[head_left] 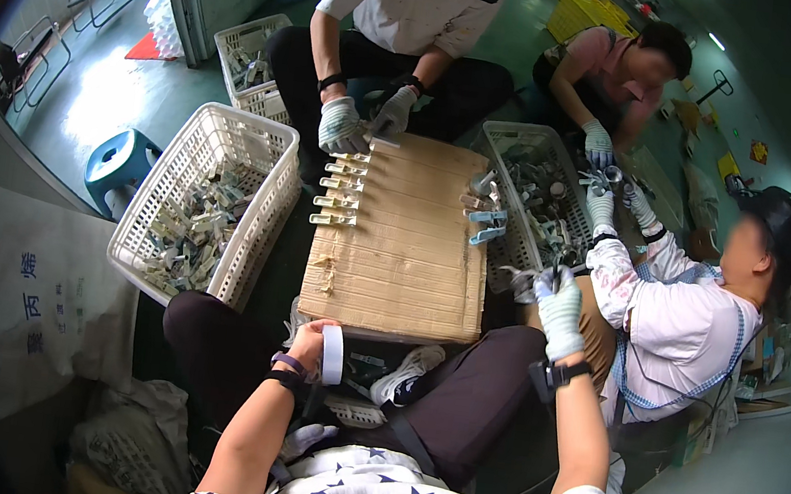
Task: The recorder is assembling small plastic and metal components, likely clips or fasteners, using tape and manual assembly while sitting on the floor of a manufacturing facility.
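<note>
My bare left hand [308,343] is closed at the near left corner of a cardboard sheet [404,258], with a roll of white tape [332,355] in its grip. On my right hand [561,317] is a pale knitted glove; its fingers are curled at the near corner of a basket [497,146] of grey clips and pieces. What those fingers hold is too small to make out. Several pale clips [337,202] grip the cardboard's left edge. A blue clip [487,227] and other clips sit along its right edge.
A white basket [287,150] full of clips stands at the left, near a blue stool [119,164]. Across the cardboard, a person's gloved hand [339,127] is at its far left corner. Another gloved hand [600,203] works over the right basket. A loose glove [307,441] lies by my lap.
</note>
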Available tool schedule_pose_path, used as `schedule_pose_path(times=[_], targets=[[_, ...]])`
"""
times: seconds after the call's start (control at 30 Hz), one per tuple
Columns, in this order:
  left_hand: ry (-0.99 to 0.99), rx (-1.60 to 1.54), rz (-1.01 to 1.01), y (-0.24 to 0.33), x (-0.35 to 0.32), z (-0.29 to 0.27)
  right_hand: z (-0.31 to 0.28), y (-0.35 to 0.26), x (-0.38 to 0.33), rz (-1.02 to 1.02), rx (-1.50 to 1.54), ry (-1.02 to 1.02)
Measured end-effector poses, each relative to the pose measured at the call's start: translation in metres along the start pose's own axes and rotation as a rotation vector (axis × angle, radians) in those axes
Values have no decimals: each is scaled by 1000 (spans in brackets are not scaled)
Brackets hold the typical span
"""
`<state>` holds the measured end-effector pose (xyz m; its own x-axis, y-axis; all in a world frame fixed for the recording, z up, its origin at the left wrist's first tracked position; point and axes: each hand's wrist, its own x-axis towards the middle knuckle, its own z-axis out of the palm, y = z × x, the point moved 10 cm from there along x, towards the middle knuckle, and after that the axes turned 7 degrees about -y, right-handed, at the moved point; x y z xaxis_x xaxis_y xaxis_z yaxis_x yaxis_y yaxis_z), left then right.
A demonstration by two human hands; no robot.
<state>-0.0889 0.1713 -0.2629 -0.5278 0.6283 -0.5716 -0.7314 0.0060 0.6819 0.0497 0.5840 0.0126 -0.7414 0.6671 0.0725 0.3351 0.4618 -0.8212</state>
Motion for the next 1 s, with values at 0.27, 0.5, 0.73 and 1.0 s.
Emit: schedule_pose_path(times=[0.27, 0.5, 0.73, 1.0], targets=[[-23, 17, -2, -7, 6, 0, 26, 102, 54, 249, -506, 134], [-71, -36, 28, 0, 5, 12, 128, 177, 37, 335, -551, -308], [-58, -42, 11, -4, 0, -9, 154, 150, 15, 477, -14, -601], [-43, -69, -10, -2, 3, 4, 154, 109, 17, 280, -557, -929]])
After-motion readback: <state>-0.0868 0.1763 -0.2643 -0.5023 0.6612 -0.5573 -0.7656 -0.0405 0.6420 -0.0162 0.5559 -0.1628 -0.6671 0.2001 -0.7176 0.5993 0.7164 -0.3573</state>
